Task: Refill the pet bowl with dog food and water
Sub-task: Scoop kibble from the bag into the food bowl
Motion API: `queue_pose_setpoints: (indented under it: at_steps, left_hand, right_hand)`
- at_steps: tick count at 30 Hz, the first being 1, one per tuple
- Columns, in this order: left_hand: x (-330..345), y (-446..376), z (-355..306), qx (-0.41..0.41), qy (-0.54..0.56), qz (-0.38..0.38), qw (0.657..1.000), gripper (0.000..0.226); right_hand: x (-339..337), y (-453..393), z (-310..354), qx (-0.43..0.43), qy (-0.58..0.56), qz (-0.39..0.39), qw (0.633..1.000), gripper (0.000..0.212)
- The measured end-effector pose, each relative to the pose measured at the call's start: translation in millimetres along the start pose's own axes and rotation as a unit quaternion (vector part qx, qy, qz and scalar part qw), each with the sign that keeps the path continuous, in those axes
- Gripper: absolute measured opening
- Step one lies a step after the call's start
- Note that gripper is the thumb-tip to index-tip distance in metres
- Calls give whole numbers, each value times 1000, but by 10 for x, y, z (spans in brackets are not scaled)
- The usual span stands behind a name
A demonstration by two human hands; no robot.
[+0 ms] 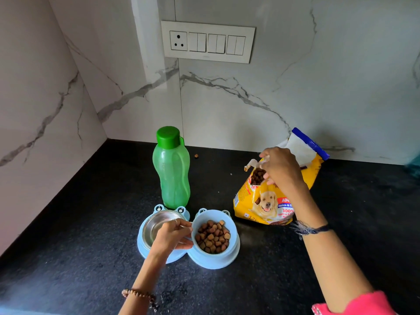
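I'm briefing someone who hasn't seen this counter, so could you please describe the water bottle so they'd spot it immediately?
On the black countertop, look below the wall switch panel, towards the marble corner. The water bottle stands upright just behind the blue double pet bowl. It is the only translucent green thing there, with a darker green cap, unlike the yellow dog food bag to its right.

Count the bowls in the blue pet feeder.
2: a steel bowl on the left, no food visible, partly behind the left hand; a blue bowl on the right holding kibble.

Shiny steel bowl (159,223) — translucent plastic bottle (172,171).
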State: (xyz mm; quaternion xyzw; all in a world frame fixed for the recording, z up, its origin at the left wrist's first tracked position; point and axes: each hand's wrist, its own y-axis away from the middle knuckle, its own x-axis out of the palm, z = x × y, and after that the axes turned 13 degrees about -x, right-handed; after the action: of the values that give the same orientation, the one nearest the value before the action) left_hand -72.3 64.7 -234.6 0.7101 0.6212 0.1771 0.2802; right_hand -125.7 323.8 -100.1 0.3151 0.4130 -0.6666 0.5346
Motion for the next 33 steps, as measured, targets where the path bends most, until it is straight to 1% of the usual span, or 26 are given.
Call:
queue_pose_setpoints:
  at_steps: [4, 6, 9, 12, 14, 17, 19, 21, 23, 25, 26, 29, 33]
  left_hand:
    - [-29, -28, -46, -18, 4, 21, 1000, 7]
    - [-51, -48, -64, -31, 1, 38, 999, 7]
    - [-103, -112, -67, -49, 11, 60, 997, 11]
    - [-120, -145, -55, -54, 14, 74, 996, 9]
    - [-122, -142, -55, -55, 20, 79, 995, 9]
    - [-122, -131, -61, -57, 28, 80, 995, 8]
    - [-123, -135, -74, -65, 31, 86, 994, 8]
    - [-120, -129, -80, -77, 35, 95, 992, 12]
    - [-116, -135, -85, -87, 37, 98, 991, 14]
    - [-118, -124, -96, -85, 39, 94, 991, 10]
    - [-117, -122, -96, -84, 41, 92, 991, 10]
    - [-115, -98, -110, -84, 40, 88, 992, 13]
    - [-99, -83, -117, -83, 38, 81, 993, 13]
  right_hand:
    - [140, -137, 255, -68, -55, 6, 996, 22]
    - [305, -283, 342, -84, -79, 13, 993, 18]
    - [685, -593, 407, -66, -163, 51, 983, 17]
    - [1131, -933, 343, -20, -205, 101, 973, 17]
    - [1435, -1179, 255, -7, -187, 122, 975, 17]
    - [1757, -1430, 205, -19, -157, 120, 980, 20]
    - [1877, -1540, 255, -52, -147, 111, 982, 19]
    - [2012, -1648, 281, -84, -132, 112, 981, 20]
    - [2151, -1762, 301, -109, -110, 133, 979, 30]
    - [2258, -1836, 314, -135, -75, 154, 976, 37]
    - [2306, -1860, 304, -145, -56, 162, 974, 35]
    - [2368, -1871, 268, -161, -20, 169, 972, 21]
    - [2407, -1811, 176, -161, -22, 152, 975, 23]
